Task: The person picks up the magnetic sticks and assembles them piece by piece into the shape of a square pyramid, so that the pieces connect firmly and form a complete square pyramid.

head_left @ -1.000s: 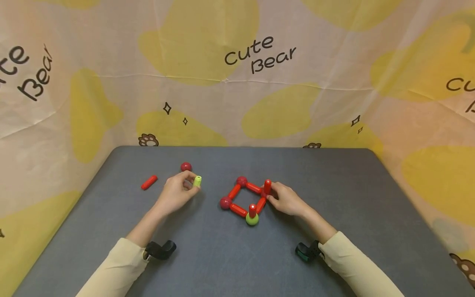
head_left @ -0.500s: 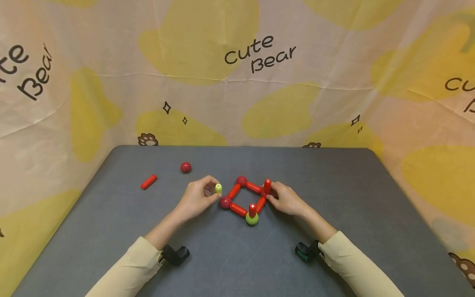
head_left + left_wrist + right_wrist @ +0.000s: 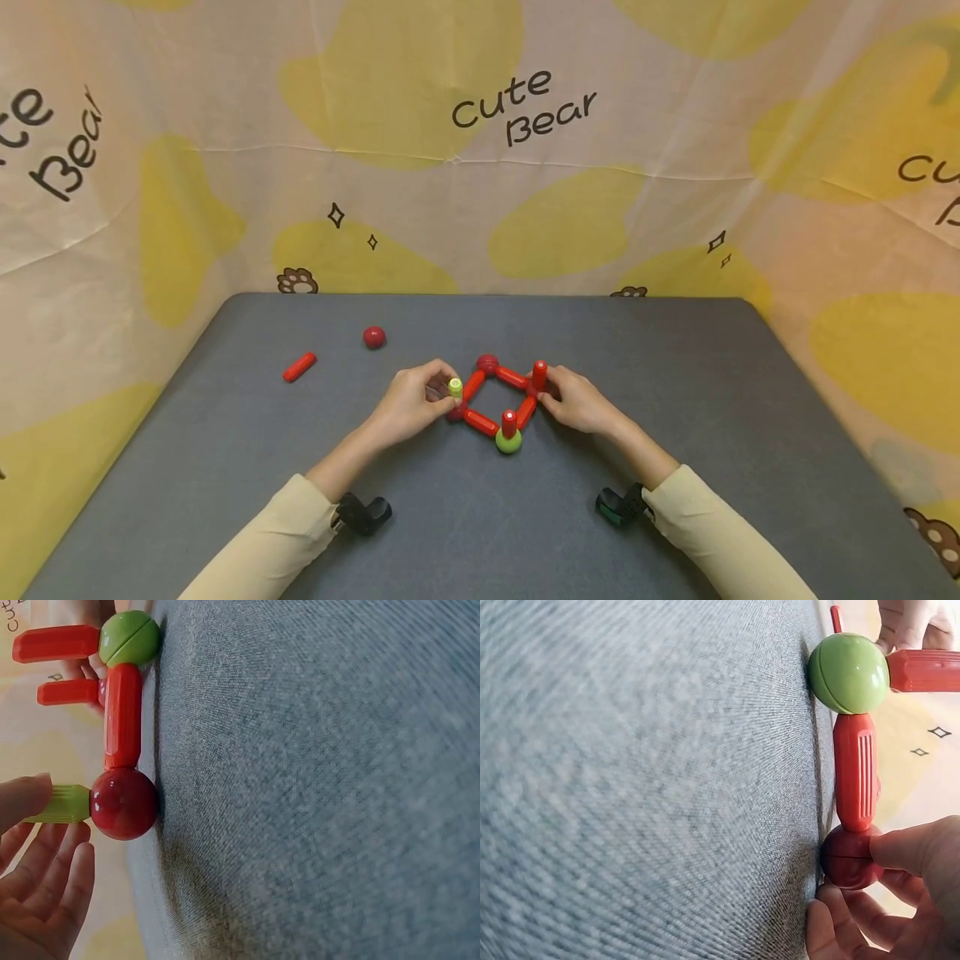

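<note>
My left hand pinches a yellow-green rod between thumb and fingers. The rod stands upright, its lower end right at the top of a dark red ball, the left corner of a square frame. Red rods join the frame's corner balls. A green ball makes the near corner and bears an upright red rod. At the right corner my right hand holds another red ball with thumb and fingers; a second upright red rod rises from it. The far corner is a red ball.
A loose red ball and a loose red rod lie on the grey table, left of the frame. A printed cloth hangs behind and beside the table.
My left hand has moved right with the yellow-green rod, from near the loose red ball to the frame's left corner ball. My right hand has kept its place.
</note>
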A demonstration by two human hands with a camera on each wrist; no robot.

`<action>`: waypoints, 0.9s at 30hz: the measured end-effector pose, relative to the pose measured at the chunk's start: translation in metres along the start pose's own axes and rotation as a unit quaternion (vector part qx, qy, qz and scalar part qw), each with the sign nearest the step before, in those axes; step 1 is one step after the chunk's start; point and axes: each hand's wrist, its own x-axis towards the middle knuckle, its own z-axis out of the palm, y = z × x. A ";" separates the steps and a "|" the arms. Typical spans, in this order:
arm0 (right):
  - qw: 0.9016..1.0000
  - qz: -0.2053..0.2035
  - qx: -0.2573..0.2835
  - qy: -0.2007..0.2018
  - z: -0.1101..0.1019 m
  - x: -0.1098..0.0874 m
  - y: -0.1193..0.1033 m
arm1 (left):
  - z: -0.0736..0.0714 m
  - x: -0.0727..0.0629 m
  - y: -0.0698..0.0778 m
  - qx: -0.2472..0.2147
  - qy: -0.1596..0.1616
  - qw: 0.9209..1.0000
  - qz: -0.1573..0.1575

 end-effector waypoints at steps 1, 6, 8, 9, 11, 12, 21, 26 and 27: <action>1.000 -0.001 0.000 0.000 0.000 0.000 0.000 | 0.000 0.000 0.000 -0.002 -0.001 1.000 0.000; 1.000 0.006 0.004 -0.005 -0.001 0.001 0.000 | 0.000 0.001 -0.003 -0.002 -0.011 1.000 0.009; 1.000 0.012 0.007 -0.008 -0.001 0.002 0.000 | 0.000 0.001 -0.005 0.006 -0.020 1.000 0.018; 1.000 0.015 0.007 -0.009 -0.001 0.002 0.000 | 0.000 0.001 -0.006 0.011 -0.025 0.999 0.022; 1.000 0.020 0.009 -0.011 -0.001 0.004 0.000 | 0.001 0.001 -0.009 0.024 -0.034 0.999 0.029; 1.000 0.022 0.010 -0.011 -0.001 0.005 0.000 | 0.002 0.002 -0.010 0.031 -0.038 0.998 0.033; 1.000 0.024 0.017 -0.007 -0.001 0.017 0.006 | 0.007 0.002 -0.010 0.084 -0.067 0.992 0.065; 0.999 0.034 0.025 -0.014 0.000 0.027 0.008 | 0.010 -0.001 -0.005 0.082 -0.081 0.991 0.063; 0.999 0.036 0.027 -0.015 0.000 0.029 0.008 | 0.011 -0.002 -0.004 0.079 -0.082 0.992 0.061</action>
